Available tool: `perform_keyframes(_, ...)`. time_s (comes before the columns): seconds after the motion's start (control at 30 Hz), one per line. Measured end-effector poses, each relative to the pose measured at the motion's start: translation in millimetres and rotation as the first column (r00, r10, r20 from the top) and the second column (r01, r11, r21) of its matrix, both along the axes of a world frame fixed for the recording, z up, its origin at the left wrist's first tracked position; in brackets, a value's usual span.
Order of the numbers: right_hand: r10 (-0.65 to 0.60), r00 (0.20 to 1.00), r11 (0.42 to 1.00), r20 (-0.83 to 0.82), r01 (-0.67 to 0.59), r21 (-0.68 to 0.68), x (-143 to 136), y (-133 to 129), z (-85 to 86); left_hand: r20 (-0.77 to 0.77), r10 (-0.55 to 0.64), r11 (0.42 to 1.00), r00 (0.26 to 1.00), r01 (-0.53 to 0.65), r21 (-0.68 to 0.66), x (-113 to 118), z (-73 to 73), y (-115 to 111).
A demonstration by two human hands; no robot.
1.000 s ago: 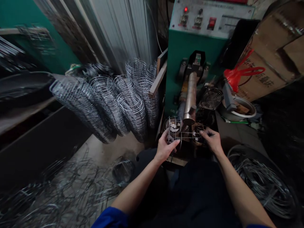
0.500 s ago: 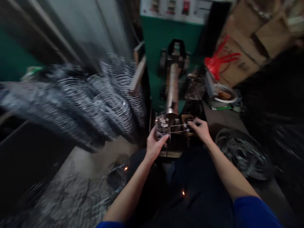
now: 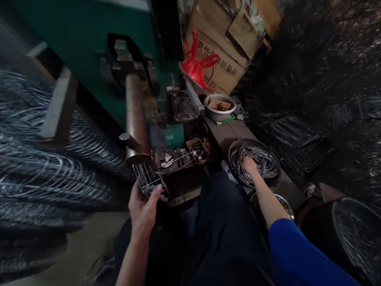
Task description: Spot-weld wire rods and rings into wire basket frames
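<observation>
My left hand (image 3: 145,204) is closed around a small wire frame (image 3: 149,174) of crossed metal rods, thumb on the near side. The frame sits right under a thick metal cylinder (image 3: 137,119) of the green machine (image 3: 83,51). A long thin rod (image 3: 178,158) runs from the frame's side toward a small block-like fixture (image 3: 198,149). My right hand (image 3: 250,165) reaches into a round dark tray (image 3: 233,145) of loose bent wires (image 3: 264,161). Its fingers are bunched together among the wires, and their tips are hidden.
Stacks of wire racks (image 3: 35,171) stand at the left beside a metal bracket (image 3: 58,107). A fan grille (image 3: 183,105), a bowl (image 3: 220,115), a red plastic bag (image 3: 196,71) and a cardboard box (image 3: 222,65) are behind. A dark bucket (image 3: 336,226) of wires is at right.
My right hand has left the fixture beside the wire frame and moved right into the wire tray. My left hand stays on the frame. The view has turned right; sparks seen before are gone.
</observation>
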State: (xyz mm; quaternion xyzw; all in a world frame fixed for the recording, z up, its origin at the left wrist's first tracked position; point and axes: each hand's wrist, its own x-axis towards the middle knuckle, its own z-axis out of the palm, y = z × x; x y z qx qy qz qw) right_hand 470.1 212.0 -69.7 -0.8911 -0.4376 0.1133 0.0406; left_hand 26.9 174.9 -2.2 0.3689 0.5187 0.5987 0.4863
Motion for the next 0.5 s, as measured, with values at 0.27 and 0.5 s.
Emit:
perform_keyframes(0.27,-0.024,0.994,0.997,0.104,0.032,-0.071,11.3,-35.5,-35.5,-0.014,0.006,1.0,1.0,-0.006,0.001,1.3,-0.1,1.2)
perform_keyframes(0.5,0.045,0.982,0.999,0.186,-0.048,0.012,42.2,-26.6,-18.5,-0.044,-0.012,1.0,0.999,0.013,0.025,-2.4,-5.8,3.5)
